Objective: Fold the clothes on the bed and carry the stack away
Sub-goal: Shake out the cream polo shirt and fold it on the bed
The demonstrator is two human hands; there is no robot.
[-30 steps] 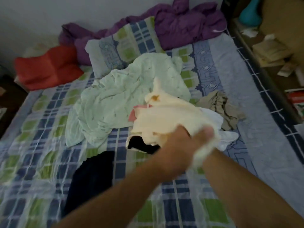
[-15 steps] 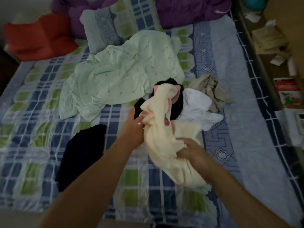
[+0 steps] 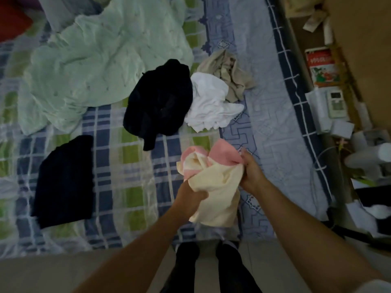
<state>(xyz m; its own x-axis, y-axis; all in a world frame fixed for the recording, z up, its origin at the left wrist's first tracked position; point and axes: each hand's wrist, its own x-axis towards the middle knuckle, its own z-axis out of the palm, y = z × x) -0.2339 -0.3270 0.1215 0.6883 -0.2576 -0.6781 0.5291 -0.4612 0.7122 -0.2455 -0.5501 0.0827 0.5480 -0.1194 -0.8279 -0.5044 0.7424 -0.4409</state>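
I hold a cream garment with pink trim (image 3: pixel 215 187) bunched up above the near edge of the bed (image 3: pixel 131 166). My left hand (image 3: pixel 190 197) grips its lower cream part. My right hand (image 3: pixel 250 172) pinches the pink edge at its upper right. A folded dark garment (image 3: pixel 63 182) lies flat on the bed to the left. Further back sit a crumpled black garment (image 3: pixel 158 98), a white one (image 3: pixel 211 102) and a beige one (image 3: pixel 228 72), all unfolded.
A large pale green blanket (image 3: pixel 95 66) covers the bed's far left. Right of the bed, a floor strip holds a red-and-white box (image 3: pixel 321 68), a remote control (image 3: pixel 336 102) and white clutter (image 3: pixel 359 149). My legs stand at the bed's foot.
The cream garment has been pulled off the pile toward me, uncovering the black garment. Both hands shifted their hold on it, and the view tilted further down.
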